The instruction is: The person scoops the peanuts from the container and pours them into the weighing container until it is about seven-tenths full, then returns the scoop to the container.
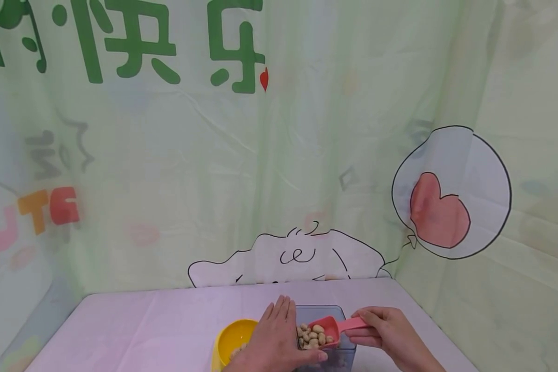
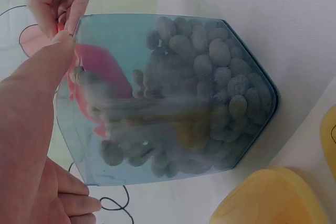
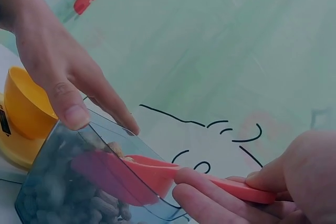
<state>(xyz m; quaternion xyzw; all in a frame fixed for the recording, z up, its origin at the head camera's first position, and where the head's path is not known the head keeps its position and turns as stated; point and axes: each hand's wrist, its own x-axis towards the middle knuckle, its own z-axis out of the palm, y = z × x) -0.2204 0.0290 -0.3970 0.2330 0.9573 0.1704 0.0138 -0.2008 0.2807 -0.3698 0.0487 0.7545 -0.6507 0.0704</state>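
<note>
A translucent blue bin (image 1: 346,358) holds peanuts in their shells (image 2: 239,85). My right hand (image 1: 387,330) pinches the handle of a red scoop (image 1: 331,330) between thumb and fingers. The scoop's bowl dips inside the bin's mouth, with peanuts (image 1: 312,338) in and around it. My left hand (image 1: 279,338) lies along the bin's left rim, fingers straight and thumb (image 3: 76,116) at the near edge. In the left wrist view, the scoop (image 2: 100,72) shows through the bin's wall. Part of the bin is hidden by my left hand.
Left of the bin stands a yellow bowl (image 1: 230,335) with some pale things inside, partly covered by my left hand. Under it is a yellow base (image 3: 16,153). The table has a pale cloth (image 1: 135,330), with a printed curtain (image 1: 176,181) behind.
</note>
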